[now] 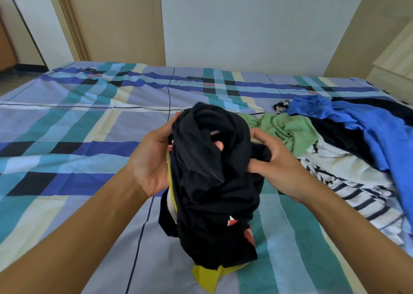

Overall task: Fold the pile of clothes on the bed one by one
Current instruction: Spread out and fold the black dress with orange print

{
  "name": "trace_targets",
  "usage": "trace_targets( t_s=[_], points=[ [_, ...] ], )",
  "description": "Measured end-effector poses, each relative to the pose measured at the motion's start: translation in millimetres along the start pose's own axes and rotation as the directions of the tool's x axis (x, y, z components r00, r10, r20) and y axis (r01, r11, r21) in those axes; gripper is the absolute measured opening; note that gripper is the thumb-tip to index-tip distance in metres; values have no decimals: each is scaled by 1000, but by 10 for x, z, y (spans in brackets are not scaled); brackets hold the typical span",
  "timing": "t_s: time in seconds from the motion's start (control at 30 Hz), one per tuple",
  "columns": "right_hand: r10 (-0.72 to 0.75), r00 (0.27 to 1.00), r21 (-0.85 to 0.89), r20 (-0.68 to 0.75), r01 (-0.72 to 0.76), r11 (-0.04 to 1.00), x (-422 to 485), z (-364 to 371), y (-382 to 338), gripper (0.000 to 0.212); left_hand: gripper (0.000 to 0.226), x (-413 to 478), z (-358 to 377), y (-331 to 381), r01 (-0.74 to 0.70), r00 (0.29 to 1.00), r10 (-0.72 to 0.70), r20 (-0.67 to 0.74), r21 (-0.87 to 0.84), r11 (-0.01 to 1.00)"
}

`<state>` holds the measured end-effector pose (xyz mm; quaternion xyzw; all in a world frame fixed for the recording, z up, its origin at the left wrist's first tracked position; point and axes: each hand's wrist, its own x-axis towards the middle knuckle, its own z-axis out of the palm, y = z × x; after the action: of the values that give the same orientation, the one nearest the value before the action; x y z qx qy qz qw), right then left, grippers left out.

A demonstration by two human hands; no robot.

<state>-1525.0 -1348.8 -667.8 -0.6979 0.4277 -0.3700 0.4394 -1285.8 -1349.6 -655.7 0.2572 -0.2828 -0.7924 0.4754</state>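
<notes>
Over plaid bed (78, 137), black garment (212, 193) between left hand (152, 159) and right hand (277, 159), fingers (262, 137) tight around it.

This is a home bedroom: a wide bed (67, 126) under a blue and teal checked sheet, a loose pile of clothes (335, 150) at its right edge, a plain wall (245, 25) and door frame (73, 25) behind, and a pale wooden cabinet (395, 63) past its far right corner.
</notes>
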Motion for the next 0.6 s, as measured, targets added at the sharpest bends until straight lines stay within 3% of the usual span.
trace_targets(
  t_s=[0.07, 0.17, 0.2, 0.3, 0.37, 0.47, 0.53, 0.6],
  points=[
    [-41, 989, 14, -143, 44, 999, 30, -69, 11, 33, 36, -40, -12, 80, -54, 999, 53, 6, 16, 998],
    [-37, 915, 150, -401, 105, 983, 72, -271, 16, 41, 64, -48, -148, 234, -109, 983, 125, -134, 124, 986],
    [-22, 879, 188, -477, 127, 974, 79, -361, 30, 39, 58, -31, -203, 276, -99, 972, 136, -191, 188, 977],
    [64, 730, 278, -681, 177, 944, 68, -677, 91, 34, 28, -12, -314, 372, 22, 924, 136, -357, 405, 914],
    [158, 597, 321, -787, 176, 931, 35, -881, 183, 28, 25, 24, -381, 418, 78, 884, 167, -437, 488, 869],
    [341, 437, 414, -832, 81, 907, -49, -1140, 463, 11, 24, 56, -439, 453, 105, 837, 245, -490, 583, 806],
    [409, 429, 418, -805, -80, 905, -64, -1242, 668, 31, 23, 54, -437, 438, 113, 822, 258, -507, 591, 799],
    [355, 491, 274, -796, -230, 934, -65, -1135, 599, 59, 20, 61, -397, 400, 93, 838, 252, -484, 582, 808]
  ],
)
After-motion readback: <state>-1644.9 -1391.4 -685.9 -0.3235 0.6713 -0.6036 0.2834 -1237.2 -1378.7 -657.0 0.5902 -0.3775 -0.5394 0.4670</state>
